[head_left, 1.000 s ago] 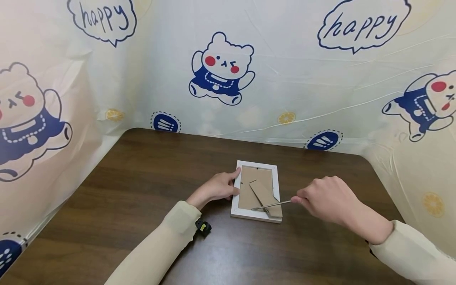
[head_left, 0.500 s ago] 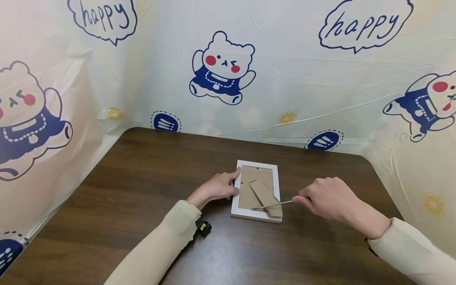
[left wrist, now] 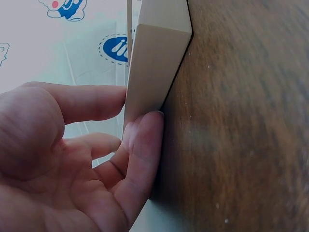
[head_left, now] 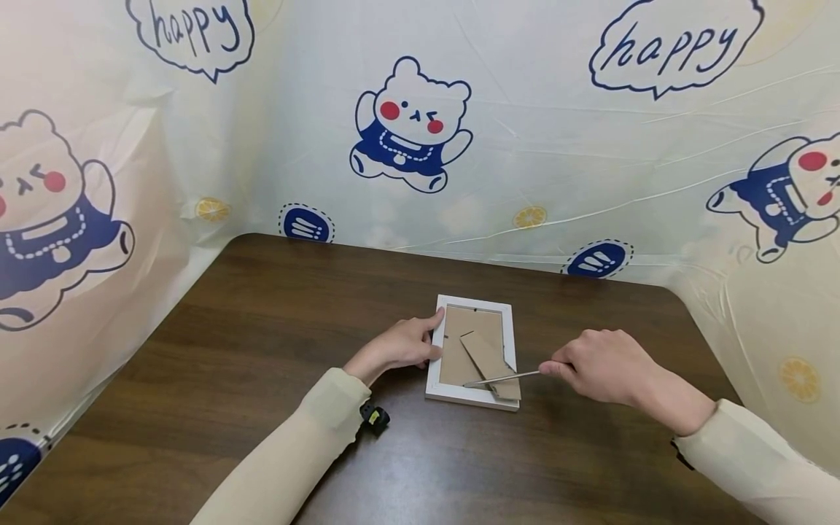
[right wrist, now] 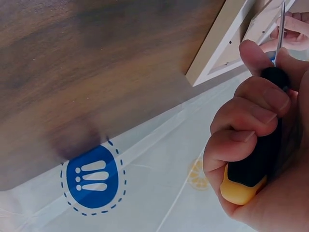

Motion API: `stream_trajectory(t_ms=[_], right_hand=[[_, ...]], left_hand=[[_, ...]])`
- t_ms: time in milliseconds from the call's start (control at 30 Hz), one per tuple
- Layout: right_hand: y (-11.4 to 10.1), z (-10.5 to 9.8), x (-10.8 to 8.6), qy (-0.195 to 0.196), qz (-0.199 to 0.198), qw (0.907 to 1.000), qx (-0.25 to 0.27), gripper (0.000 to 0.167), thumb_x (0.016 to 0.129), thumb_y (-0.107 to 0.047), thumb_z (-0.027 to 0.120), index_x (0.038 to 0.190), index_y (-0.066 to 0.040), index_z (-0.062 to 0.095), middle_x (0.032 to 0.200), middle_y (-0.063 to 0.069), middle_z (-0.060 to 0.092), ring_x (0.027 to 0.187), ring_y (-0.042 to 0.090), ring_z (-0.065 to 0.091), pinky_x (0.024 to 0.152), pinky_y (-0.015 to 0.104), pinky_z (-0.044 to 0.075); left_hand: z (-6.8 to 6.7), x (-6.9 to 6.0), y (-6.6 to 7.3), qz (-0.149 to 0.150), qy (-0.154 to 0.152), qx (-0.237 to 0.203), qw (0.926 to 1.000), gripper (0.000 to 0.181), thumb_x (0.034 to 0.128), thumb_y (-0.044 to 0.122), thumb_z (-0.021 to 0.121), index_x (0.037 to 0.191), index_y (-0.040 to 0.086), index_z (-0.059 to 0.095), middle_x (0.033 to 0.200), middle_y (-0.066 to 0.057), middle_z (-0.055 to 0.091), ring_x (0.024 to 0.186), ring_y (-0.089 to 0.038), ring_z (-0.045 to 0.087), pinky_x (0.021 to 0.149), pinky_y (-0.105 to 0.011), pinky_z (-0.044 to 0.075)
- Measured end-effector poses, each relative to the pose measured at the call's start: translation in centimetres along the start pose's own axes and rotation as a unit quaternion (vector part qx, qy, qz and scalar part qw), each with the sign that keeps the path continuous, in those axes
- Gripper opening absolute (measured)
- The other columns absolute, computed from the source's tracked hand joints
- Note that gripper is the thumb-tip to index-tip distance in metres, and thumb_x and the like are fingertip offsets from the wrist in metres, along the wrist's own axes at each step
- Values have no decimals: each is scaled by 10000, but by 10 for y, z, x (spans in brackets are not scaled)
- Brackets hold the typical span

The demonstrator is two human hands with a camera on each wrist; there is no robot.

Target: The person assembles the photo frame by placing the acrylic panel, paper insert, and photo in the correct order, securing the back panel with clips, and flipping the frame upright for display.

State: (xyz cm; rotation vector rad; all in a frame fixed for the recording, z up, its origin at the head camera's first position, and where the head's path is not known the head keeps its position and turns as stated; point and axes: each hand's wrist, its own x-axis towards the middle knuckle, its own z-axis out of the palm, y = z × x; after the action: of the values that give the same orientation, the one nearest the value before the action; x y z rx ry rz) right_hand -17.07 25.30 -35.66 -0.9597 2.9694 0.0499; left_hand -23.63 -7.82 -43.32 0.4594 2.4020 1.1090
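A white picture frame (head_left: 453,391) lies face down on the table, its brown backing board (head_left: 458,364) and slanted stand flap (head_left: 484,352) showing. My left hand (head_left: 402,343) grips the frame's left side; in the left wrist view its thumb meets the back face and the fingertips press the pale side wall (left wrist: 157,63). My right hand (head_left: 600,368) holds a screwdriver, whose black and yellow handle (right wrist: 258,154) is wrapped by curled fingers in the right wrist view. Its thin metal shaft (head_left: 508,377) crosses the flap. The tip touches near the board's lower edge, by a small dark tab.
The dark brown wooden table (head_left: 262,328) extends around the frame. A pale curtain (head_left: 518,146) with cartoon bears hangs along the back and both sides. A small black device (head_left: 375,419) sits at the left wrist.
My right wrist has shifted slightly, while the screwdriver tip stays at the same spot on the frame. The left hand and the frame have not visibly moved.
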Motion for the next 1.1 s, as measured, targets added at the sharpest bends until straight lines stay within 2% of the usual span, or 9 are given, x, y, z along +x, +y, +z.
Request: stream_trajectory(t_ms=[267,567,833,1100], right_hand=[[1,2,1,-394,199,9986,287,279,1029,-487,660,928,-301,841,817,-175,733,688,25,631,534,326,498],[2,2,3,-625,296,9964,480,313,1037,-508,642,898,-295,825,753,-200,655,661,26,550,549,313,470],[0,1,3,-776,450,9946,513,317,1033,-526,636,974,-298,848,916,-138,769,805,95,705,618,393,561],[0,1,2,-921,543,9927,563,342,1032,-547,623,984,-292,847,967,-95,785,855,142,732,657,440,587]], left_hand=[[-1,0,-1,14,-5,38,10000,829,980,139,699,1687,162,266,800,-45,574,654,-166,616,644,-272,487],[0,-1,0,-2,-41,-9,10000,825,988,129,702,1686,155,264,799,-47,568,658,-159,603,643,-272,498],[0,0,0,-68,-23,-71,9999,823,995,127,703,1688,159,260,801,-52,561,669,-161,597,642,-270,509],[1,0,0,-51,-16,-30,10000,821,997,128,701,1688,160,259,810,-55,563,665,-162,605,645,-267,506]])
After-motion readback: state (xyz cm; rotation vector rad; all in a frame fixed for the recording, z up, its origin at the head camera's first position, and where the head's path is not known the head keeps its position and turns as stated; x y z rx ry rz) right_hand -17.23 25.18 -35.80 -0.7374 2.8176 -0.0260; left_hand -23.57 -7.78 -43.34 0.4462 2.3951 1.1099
